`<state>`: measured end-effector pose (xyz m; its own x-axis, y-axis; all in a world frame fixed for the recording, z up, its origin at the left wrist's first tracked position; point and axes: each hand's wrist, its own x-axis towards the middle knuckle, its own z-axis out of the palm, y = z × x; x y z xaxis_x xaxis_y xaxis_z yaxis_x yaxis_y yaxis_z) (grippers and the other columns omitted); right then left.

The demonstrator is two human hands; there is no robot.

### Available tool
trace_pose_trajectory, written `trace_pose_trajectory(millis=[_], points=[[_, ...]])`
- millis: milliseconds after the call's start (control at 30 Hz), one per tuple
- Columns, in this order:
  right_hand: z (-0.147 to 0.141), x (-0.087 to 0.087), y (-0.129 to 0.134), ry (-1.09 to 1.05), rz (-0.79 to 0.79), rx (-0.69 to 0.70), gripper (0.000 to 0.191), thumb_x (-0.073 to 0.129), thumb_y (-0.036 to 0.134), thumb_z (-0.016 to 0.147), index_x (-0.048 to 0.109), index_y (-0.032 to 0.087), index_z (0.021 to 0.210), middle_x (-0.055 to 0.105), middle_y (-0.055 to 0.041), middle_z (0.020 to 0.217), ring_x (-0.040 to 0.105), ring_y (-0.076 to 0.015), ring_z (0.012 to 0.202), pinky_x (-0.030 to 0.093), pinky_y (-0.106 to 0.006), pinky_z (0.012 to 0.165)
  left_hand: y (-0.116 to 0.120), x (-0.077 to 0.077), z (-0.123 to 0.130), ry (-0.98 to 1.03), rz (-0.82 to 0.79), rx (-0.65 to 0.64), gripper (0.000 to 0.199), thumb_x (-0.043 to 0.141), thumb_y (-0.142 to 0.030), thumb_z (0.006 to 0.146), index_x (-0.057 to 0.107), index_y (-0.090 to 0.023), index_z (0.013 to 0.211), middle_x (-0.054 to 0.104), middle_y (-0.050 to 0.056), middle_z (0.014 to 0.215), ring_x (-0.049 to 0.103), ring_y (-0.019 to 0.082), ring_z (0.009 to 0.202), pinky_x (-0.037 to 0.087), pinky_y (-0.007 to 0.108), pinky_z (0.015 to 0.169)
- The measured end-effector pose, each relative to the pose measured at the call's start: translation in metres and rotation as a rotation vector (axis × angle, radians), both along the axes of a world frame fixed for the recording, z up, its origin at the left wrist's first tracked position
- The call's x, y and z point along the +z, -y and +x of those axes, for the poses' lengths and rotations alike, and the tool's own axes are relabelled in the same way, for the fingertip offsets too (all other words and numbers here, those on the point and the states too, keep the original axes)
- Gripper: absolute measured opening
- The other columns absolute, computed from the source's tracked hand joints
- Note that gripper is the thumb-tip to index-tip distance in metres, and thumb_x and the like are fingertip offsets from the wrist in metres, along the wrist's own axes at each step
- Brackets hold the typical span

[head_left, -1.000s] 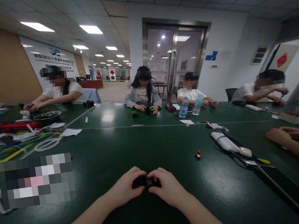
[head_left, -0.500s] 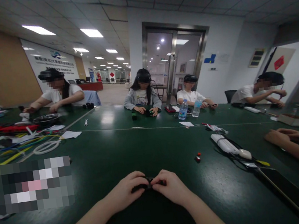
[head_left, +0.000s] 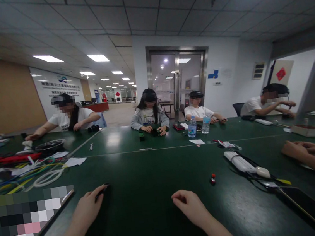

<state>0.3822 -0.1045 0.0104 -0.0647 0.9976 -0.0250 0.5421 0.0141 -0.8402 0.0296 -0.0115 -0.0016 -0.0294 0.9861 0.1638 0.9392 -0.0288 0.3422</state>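
A small black object (head_left: 105, 187) is pinched between the thumb and fingers of my left hand (head_left: 89, 205), over the green table (head_left: 136, 175) left of centre. Right of centre, my right hand (head_left: 189, 205) is held with its fingers curled together near the thumb. Whether anything small sits between those fingertips cannot be made out. A small red and black object (head_left: 212, 179) stands on the table to the right of my right hand.
Beside my left arm lies a blurred-out tablet-like device (head_left: 49, 213). To the right are a white power strip (head_left: 240, 162), cables and a dark flat device (head_left: 307, 202). Another person's arms (head_left: 312, 155) rest at far right. Two bottles (head_left: 192, 127) stand farther back.
My hands, together at the black object before, are now apart. The left one has moved left with a black object, the right one slightly right. The camera view has tilted upward.
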Motion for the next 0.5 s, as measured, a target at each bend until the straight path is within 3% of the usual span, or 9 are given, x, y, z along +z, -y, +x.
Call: trace_pose_trajectory(millis=[100, 233, 500], points=[[0.0, -0.0003, 0.0003, 0.002, -0.016, 0.003, 0.021, 0.05, 0.029, 0.08, 0.063, 0.023, 0.096, 0.063, -0.0003, 0.094, 0.059, -0.0161, 0.087, 0.045, -0.027, 0.074, -0.0042, -0.0015, -0.0135, -0.002, 0.018, 0.134, 0.045, 0.032, -0.03, 0.081, 0.055, -0.018, 0.118, 0.062, 0.011, 0.108, 0.059, 0.026, 0.098, 0.047, 0.036, 0.084], [-0.0005, 0.0003, 0.0, 0.019, -0.021, -0.005, 0.022, 0.05, 0.03, 0.08, 0.063, 0.022, 0.096, 0.063, -0.0006, 0.093, 0.059, -0.0158, 0.086, 0.045, -0.027, 0.074, -0.0077, -0.0053, -0.0123, 0.051, 0.05, 0.117, 0.045, 0.034, -0.031, 0.08, 0.056, -0.014, 0.114, 0.056, 0.013, 0.119, 0.055, 0.025, 0.106, 0.044, 0.034, 0.09], [-0.0018, 0.0013, 0.0012, 0.021, -0.026, 0.011, 0.022, 0.05, 0.031, 0.08, 0.063, 0.023, 0.096, 0.063, -0.0002, 0.094, 0.059, -0.0165, 0.087, 0.044, -0.028, 0.075, -0.0052, -0.0055, -0.0106, 0.108, 0.051, 0.135, 0.044, 0.033, -0.034, 0.08, 0.055, -0.016, 0.114, 0.056, 0.014, 0.117, 0.056, 0.026, 0.103, 0.045, 0.037, 0.087]])
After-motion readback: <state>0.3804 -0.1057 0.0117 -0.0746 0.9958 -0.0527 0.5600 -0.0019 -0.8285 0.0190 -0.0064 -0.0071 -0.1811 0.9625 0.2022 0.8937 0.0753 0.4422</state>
